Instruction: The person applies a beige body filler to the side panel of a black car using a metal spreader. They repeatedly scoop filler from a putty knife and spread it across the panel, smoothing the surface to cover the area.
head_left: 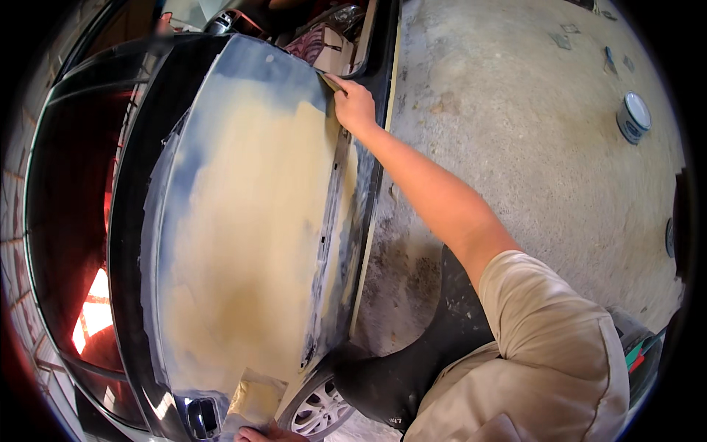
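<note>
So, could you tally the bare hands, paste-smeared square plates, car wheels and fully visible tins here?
Bare hands: 2 (left hand, right hand)
Paste-smeared square plate: 1
Car wheel: 1
Fully visible tin: 1
Total: 5

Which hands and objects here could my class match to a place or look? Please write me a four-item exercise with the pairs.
Column one
1. Right hand
2. Left hand
3. Pale-topped tin
4. Wheel

Column two
A. Silver, with spokes
B. Away from the car, on the concrete floor
C. At the edge of the tan-coated car panel, high in the picture
D. At a flat sheet smeared with tan

Pairs: 1-C, 2-D, 3-B, 4-A
</note>
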The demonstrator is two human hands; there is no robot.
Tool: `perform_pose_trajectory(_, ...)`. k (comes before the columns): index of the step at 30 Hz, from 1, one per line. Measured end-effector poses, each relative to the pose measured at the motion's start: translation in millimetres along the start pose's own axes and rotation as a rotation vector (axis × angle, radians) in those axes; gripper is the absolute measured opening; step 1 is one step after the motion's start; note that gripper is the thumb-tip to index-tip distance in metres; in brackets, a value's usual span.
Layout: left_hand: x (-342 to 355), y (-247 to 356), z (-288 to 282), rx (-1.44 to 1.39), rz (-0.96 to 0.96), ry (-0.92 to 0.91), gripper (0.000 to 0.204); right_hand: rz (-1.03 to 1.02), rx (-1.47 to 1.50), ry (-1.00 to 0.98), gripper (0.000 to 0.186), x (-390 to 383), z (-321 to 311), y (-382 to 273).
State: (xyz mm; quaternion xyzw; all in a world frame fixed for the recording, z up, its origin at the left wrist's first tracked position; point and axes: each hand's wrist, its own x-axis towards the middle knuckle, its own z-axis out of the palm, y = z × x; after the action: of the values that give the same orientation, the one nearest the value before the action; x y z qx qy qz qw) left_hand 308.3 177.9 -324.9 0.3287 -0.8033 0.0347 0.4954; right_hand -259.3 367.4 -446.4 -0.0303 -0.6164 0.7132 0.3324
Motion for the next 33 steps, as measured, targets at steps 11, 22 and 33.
perform_pose_trajectory(11,-2,-1,0,0.059,0.018,-0.028,0.037,-0.074,-0.044,0.042,0.041,-37,6,-8)
perform_pose_trajectory(22,-4,-8,3,0.031,0.025,-0.020,0.036,-0.111,-0.014,0.006,0.044,-82,1,-32)
perform_pose_trajectory(33,-9,-23,3,0.011,0.019,-0.066,0.036,-0.154,-0.037,-0.027,0.048,-123,-4,-49)
